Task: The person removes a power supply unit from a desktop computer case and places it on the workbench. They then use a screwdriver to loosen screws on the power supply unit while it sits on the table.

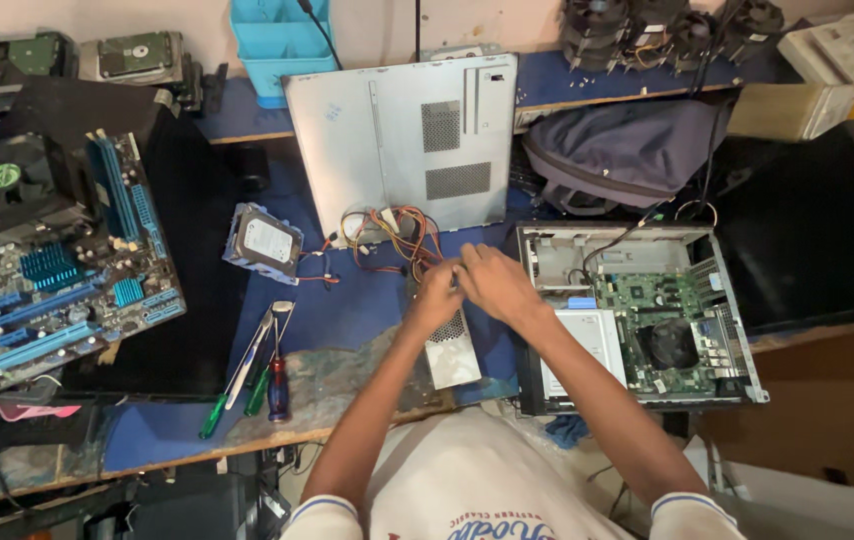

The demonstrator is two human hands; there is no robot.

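Grey power supply (450,350), wires (402,235) trailing.

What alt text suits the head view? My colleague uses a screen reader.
Both hands, left hand and right hand, meet over a grey power supply and its coloured wires, beside an open computer case on a blue workbench.

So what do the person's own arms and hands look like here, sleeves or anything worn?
Both arms are bare from short white sleeves with blue-striped cuffs. No gloves, watch or rings show on the left hand or right hand. The white shirt front carries blue printed lettering.
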